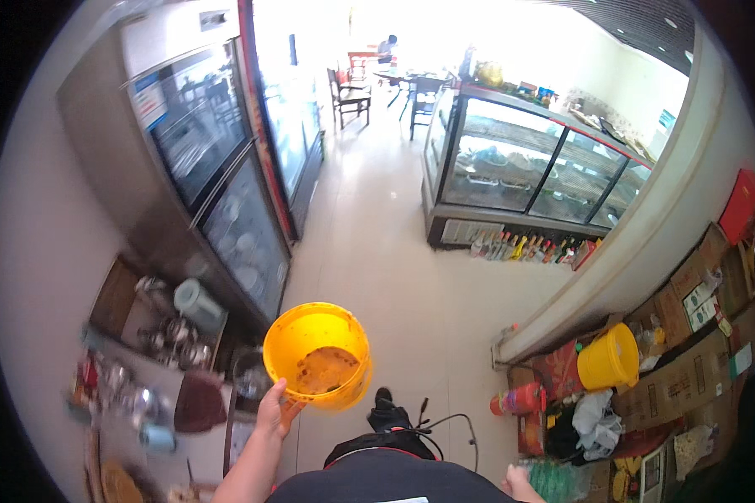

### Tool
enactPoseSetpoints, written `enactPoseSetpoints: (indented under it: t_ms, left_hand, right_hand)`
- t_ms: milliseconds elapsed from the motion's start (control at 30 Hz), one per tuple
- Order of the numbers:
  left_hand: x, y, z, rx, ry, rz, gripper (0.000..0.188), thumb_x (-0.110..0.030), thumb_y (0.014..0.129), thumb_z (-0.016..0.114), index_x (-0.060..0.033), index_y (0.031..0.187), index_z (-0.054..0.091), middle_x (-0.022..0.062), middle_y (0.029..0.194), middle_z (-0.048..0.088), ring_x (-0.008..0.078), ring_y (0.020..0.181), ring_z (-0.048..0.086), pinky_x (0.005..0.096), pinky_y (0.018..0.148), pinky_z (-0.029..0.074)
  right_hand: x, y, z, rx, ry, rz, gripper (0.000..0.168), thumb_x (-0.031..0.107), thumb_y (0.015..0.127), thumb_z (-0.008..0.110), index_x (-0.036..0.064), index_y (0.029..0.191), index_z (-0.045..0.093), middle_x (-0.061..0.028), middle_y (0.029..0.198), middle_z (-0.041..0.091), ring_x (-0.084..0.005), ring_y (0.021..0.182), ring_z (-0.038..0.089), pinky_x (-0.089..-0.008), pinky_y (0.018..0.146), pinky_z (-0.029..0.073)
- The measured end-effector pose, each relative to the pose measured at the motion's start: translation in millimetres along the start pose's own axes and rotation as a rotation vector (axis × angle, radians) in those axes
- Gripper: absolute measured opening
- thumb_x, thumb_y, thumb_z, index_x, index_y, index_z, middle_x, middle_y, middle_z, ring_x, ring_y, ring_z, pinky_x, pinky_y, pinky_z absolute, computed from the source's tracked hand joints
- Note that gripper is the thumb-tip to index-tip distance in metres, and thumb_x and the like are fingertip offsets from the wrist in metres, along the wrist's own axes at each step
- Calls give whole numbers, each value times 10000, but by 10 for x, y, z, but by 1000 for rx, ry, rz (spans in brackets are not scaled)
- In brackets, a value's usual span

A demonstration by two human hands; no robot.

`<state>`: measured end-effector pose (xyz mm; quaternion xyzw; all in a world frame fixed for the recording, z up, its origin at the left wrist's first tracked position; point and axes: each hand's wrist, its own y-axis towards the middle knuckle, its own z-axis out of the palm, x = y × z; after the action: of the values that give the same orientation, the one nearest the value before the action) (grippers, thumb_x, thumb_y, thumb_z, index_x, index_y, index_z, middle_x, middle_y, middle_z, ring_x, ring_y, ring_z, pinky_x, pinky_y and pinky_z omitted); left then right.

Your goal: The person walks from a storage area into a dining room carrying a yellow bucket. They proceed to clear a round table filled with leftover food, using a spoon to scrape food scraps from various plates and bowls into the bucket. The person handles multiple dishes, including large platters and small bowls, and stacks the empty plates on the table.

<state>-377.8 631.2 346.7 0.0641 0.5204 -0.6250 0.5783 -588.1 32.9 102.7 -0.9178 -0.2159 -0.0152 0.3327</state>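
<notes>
My left hand (pixel 279 407) grips the near rim of a yellow plastic bucket (pixel 318 317), thumb over the edge and fingers beneath. The bucket is tilted so its mouth faces me; brownish liquid with dark bits lies in the bottom, and specks cling to its inner wall. My right hand (pixel 514 479) hangs low at the bottom edge, beside a green plastic-wrapped bundle (pixel 550 481). Its fingers look curled, but whether it holds anything is unclear. A black shoe (pixel 383 396) shows on the tiled floor (pixel 384 283) below me.
Glass-door fridges (pixel 195 132) line the left, above a counter (pixel 157 383) with metalware and a pale blue jug (pixel 196 303). A glass display case (pixel 503 157) stands ahead, bottles along its base. Cartons (pixel 673 383), a second yellow bucket (pixel 607 358) and a fire extinguisher (pixel 517 400) crowd the right. A person (pixel 387 47) sits far off.
</notes>
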Motion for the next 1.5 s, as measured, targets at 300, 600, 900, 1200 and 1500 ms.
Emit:
enactPoseSetpoints:
  t_ms: [300, 600, 900, 1200, 1500]
  left_hand:
    - [-1356, 2388, 1354, -62, -70, 72, 470, -310, 867, 608, -52, 1233, 463, 103, 1198, 510, 270, 1114, 509, 444, 923, 456]
    - [-2699, 5393, 2669, -200, -42, 63, 443, -306, 858, 621, -81, 1212, 478, 90, 1177, 529, 254, 1035, 556, 381, 804, 524]
    - [-4098, 8580, 5099, 106, 233, -10, 315, -275, 874, 604, -82, 1107, 516, 52, 1120, 566, 210, 1041, 535, 406, 866, 440]
    - [-5082, 11259, 7171, 74, 220, 24, 257, -287, 888, 571, -92, 1050, 527, 64, 1100, 577, 230, 998, 570, 403, 814, 486]
    - [-5666, 14241, 8912, 156, 292, -94, 433, -364, 904, 517, -105, 1246, 456, 59, 1179, 537, 239, 1046, 556, 381, 815, 495]
  right_hand:
    - [5230, 1568, -157, 156, -3, -572, 424, 335, 830, 566, 4, 1091, 610, -133, 809, 658, -218, 703, 642, -371, 626, 515]
    - [10058, 798, -897, 1401, 74, -499, 541, 472, 880, 555, 162, 1316, 480, -7, 1223, 535, -179, 1125, 511, -339, 913, 438]
    - [12506, 1785, -1315, 968, 423, -518, 371, 283, 944, 519, 40, 1223, 538, -66, 1149, 590, -149, 1053, 560, -292, 876, 472]
    - [15969, 3431, -1722, 920, 303, -659, 393, 273, 930, 526, 42, 1247, 515, -48, 1064, 612, -139, 1011, 572, -293, 838, 481]
    - [18632, 5156, -2375, 381, -90, -996, 351, 159, 850, 472, 71, 1177, 562, -193, 1035, 622, -355, 1003, 568, -405, 847, 452]
